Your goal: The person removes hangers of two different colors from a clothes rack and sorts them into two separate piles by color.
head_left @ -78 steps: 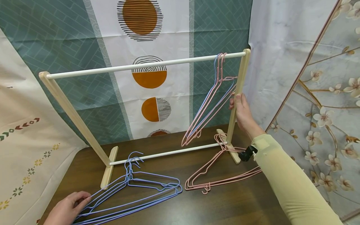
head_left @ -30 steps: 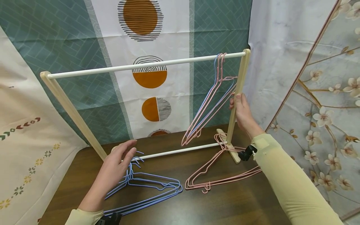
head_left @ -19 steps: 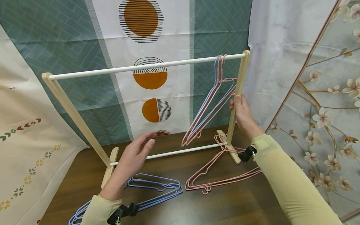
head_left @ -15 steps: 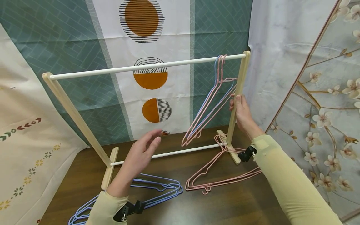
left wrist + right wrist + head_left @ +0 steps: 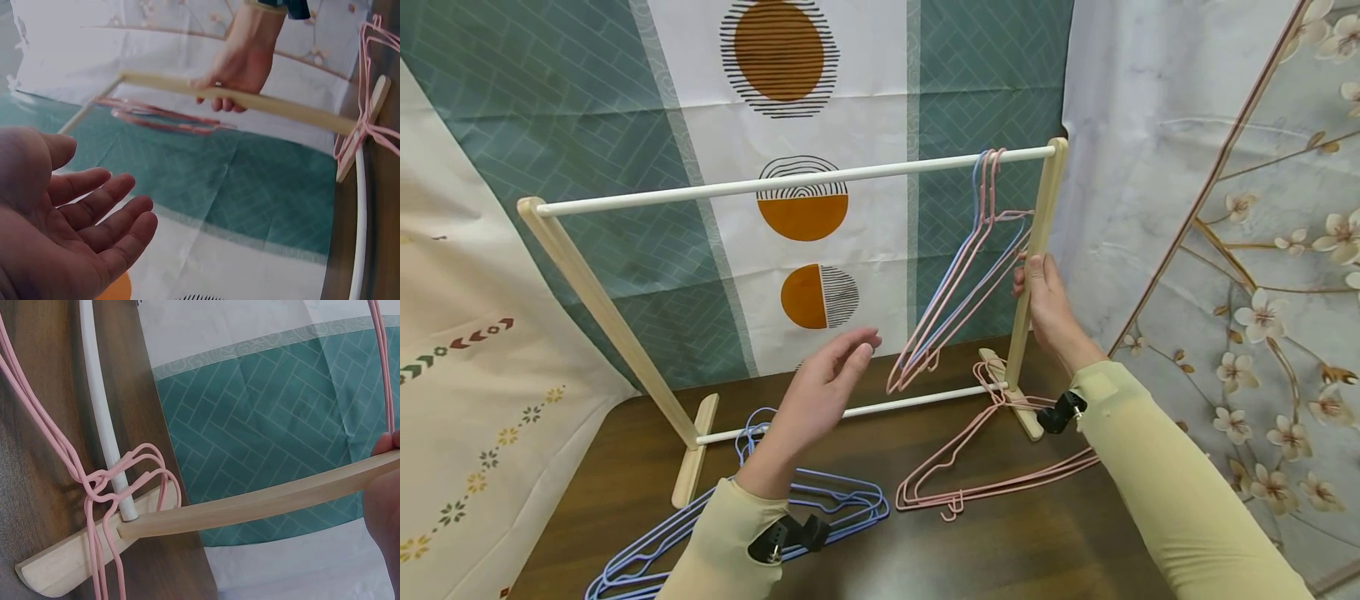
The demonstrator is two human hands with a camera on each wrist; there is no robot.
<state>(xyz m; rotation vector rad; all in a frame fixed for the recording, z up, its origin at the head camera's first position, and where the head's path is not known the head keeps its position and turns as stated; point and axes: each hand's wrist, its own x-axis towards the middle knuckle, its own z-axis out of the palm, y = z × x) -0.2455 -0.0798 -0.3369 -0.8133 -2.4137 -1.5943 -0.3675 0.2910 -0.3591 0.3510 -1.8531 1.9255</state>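
Note:
My right hand (image 5: 1049,304) grips the right wooden post (image 5: 1033,242) of a small garment rack, fingers curled round it. My left hand (image 5: 820,387) hovers in front of the rack, palm facing right; its loosely bent fingers (image 5: 106,219) hold nothing in the left wrist view. From the white top rail (image 5: 760,186), near the right post, hang two pink hangers (image 5: 951,308) and a blue hanger (image 5: 976,187), close together. Several blue hangers (image 5: 655,542) lie on the table at left, partly covered by my left forearm. Pink hangers (image 5: 985,492) lie at right, hooks over the lower rail.
The brown table (image 5: 955,558) carries the rack, whose left post (image 5: 602,317) leans outward in view. A white lower rail (image 5: 910,403) joins the two wooden feet. Patterned cloths (image 5: 992,92) hang behind and along both sides.
My left hand has let go of the blue hangers at lower left and moved right and up toward the hanging hangers. The right hand still holds the post.

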